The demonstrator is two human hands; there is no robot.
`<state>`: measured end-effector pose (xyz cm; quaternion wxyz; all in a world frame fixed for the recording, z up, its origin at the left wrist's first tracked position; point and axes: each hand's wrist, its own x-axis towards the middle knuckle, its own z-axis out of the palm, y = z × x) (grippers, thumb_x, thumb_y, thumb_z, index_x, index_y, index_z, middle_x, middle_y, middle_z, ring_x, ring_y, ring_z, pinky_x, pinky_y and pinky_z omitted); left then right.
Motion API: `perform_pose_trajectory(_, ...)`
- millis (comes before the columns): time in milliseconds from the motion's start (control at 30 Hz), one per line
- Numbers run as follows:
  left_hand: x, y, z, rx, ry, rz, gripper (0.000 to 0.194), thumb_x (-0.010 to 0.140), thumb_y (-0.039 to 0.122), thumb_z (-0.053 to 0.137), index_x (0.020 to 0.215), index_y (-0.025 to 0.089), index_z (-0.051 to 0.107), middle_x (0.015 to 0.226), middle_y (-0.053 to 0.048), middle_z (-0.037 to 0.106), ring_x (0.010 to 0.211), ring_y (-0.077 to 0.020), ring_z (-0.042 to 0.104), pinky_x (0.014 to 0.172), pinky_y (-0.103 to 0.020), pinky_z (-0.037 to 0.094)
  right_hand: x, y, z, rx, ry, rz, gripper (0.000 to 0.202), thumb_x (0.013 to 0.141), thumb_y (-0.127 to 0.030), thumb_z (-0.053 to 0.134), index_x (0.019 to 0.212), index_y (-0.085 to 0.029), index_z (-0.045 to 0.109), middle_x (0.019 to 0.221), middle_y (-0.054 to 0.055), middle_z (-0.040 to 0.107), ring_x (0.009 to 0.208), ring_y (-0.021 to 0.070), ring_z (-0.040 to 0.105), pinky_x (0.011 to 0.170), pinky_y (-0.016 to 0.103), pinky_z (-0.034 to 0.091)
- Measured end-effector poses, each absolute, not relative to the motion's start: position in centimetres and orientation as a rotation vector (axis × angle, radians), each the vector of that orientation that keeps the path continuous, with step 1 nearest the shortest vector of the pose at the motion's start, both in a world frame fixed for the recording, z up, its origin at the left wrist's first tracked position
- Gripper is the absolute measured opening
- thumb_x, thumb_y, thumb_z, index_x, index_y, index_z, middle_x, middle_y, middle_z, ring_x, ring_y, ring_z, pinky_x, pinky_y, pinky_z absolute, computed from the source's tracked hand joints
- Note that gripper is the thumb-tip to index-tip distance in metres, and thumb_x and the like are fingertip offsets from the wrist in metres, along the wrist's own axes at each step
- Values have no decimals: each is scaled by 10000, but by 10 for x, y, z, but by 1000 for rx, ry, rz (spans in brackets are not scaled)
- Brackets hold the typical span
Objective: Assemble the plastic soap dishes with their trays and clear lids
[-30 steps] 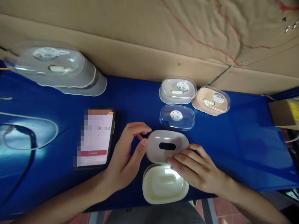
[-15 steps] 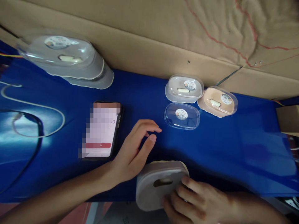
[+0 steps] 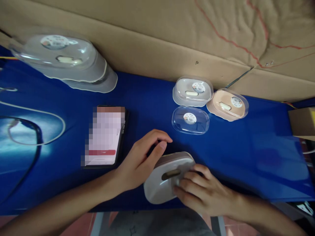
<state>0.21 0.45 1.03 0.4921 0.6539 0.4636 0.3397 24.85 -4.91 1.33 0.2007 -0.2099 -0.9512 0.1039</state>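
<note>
A light grey oval box (image 3: 161,188) with a dark slot in its face is tilted at the table's front edge. The fingers of my right hand (image 3: 203,188) are bent round its right side and grip it. My left hand (image 3: 144,157) lies over the box's upper left corner, its thumb and fingers curved with a gap between them and nothing seen in them. Beyond the hands lies a clear oval lid (image 3: 199,126) with a round label. Behind it stand a grey box (image 3: 184,86) and a peach box (image 3: 219,98), each under a clear lid.
A phone (image 3: 104,137) lies left of my left hand. Larger grey boxes (image 3: 95,77) with clear lids are stacked at the back left. Cables (image 3: 40,144) lie on the blue table (image 3: 246,157) at the left. A cardboard wall (image 3: 152,36) runs along the back.
My right hand and the grey box have moved up and away from the table's front edge, towards my left hand. The left hand has shifted only slightly.
</note>
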Motion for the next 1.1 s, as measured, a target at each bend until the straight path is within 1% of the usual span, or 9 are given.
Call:
perform_pose_trajectory(200,1,5,14,1548,1131,794,265,1108,336,434,1133,234,677,1115,-18,737,1035,-163,690,840,-292,527,254,-46,19,-699,-2619,227,179,1018,-117,598,1011,-185,764,928,7,767,978,174,609,1009,421,402)
perform_pose_trajectory(400,4,4,12,1631,1043,775,220,1100,278,453,1147,222,660,1091,-10,722,1017,-134,685,891,-273,524,257,-45,23,-539,-2727,209,252,1005,-128,554,850,-218,731,997,13,776,961,198,617,980,428,447)
perform_pose_trajectory(600,4,1,10,1735,959,684,189,1087,240,464,1164,217,635,1129,-30,717,1075,-160,673,970,-324,508,255,-41,14,-636,-2848,195,172,991,-109,587,949,-197,728,1115,42,765,1035,222,645,1101,449,442)
perform_pose_trajectory(667,3,1,10,1760,959,691,185,1084,242,465,1175,220,625,1149,-39,710,1094,-169,669,983,-340,505,257,-37,14,-633,-2814,240,131,1028,-206,610,1031,-178,738,1135,57,765,1079,228,653,1140,440,437)
perform_pose_trajectory(733,2,1,10,1812,970,696,190,1073,270,487,1216,223,604,1194,-55,699,1130,-190,660,998,-368,500,262,-30,15,-647,-2726,322,262,1066,-377,591,1113,-160,731,1122,74,768,1111,230,664,1149,423,450)
perform_pose_trajectory(800,2,1,9,1922,978,660,321,1015,383,601,1294,227,570,1265,-84,680,1182,-244,643,1007,-422,495,269,-20,15,-698,-2625,370,356,1086,-450,535,1179,-153,708,1139,93,764,1137,231,674,1139,416,468)
perform_pose_trajectory(933,3,-5,7,2214,984,441,852,755,637,816,1445,234,522,1420,-159,606,1245,-384,595,1039,-568,455,282,2,7,-1063,-2507,264,360,1072,-260,547,1414,-154,586,1440,162,655,1400,283,563,1194,489,412)
perform_pose_trajectory(1033,5,-16,4,2372,981,301,950,726,595,854,1528,251,480,1490,-189,563,1282,-424,567,1080,-635,399,285,13,-3,-1329,-2523,188,513,1067,-216,541,1569,-193,438,1626,164,498,1548,321,409,1244,566,323)
perform_pose_trajectory(1100,6,-23,3,2422,988,302,1019,715,561,870,1580,267,420,1506,-192,548,1287,-421,561,1089,-639,388,285,16,-7,-1384,-2528,183,525,1072,-242,543,1582,-225,419,1618,154,507,1535,332,427,1229,589,328)
